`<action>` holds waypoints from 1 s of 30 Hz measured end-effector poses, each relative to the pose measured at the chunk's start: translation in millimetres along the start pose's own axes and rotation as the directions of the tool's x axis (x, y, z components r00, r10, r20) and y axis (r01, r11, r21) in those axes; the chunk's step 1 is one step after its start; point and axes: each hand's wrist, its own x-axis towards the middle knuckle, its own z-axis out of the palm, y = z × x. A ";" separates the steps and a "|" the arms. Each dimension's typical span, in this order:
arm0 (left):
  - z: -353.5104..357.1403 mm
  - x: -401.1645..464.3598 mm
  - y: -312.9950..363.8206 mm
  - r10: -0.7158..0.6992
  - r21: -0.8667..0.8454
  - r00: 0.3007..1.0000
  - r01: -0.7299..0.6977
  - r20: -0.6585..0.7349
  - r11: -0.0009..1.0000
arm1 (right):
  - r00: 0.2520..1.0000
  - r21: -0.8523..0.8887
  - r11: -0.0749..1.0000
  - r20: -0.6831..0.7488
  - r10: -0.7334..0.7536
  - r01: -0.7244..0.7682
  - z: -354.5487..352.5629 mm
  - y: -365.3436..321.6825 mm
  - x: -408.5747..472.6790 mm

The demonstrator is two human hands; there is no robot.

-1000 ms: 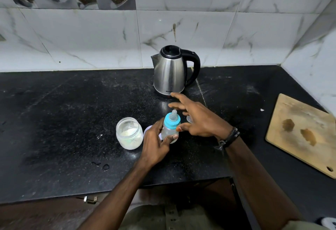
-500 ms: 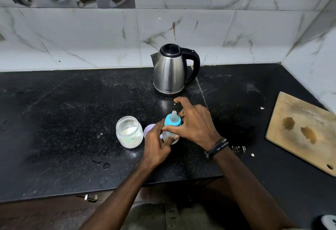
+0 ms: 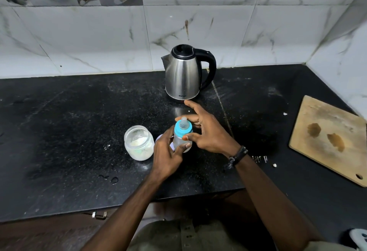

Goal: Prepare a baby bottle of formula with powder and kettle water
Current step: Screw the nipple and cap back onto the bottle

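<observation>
Left hand grips bottle, right hand spread, thumb on collar; light and tippy, hold the body low

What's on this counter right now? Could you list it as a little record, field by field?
surface: black stone counter against a marble-tiled wall
bottle: baby bottle with a teal collar and clear teat, upright on the counter
left hand: left hand grips the bottle's body
right hand: right hand, thumb on the teal collar, other fingers spread
powder: open glass jar of white powder, left of the bottle
kettle: steel kettle behind the bottle, lid shut, handle to the right
far right: wooden cutting board
</observation>
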 end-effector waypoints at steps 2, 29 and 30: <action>0.6 0.5 1.1 0.007 0.003 1.000 -0.007 -0.007 1.000 | 0.997 0.014 1.000 -0.071 -0.007 0.008 4.2 2.4 -1.9; 0.5 15.9 13.1 -0.074 -0.147 0.944 0.126 0.321 0.981 | 0.950 0.540 0.841 0.282 -0.136 -0.040 -24.3 10.8 4.5; 0.6 15.8 13.4 -0.071 -0.145 0.944 0.124 0.322 0.982 | 0.941 0.556 0.830 0.305 -0.148 -0.050 -27.4 11.1 4.5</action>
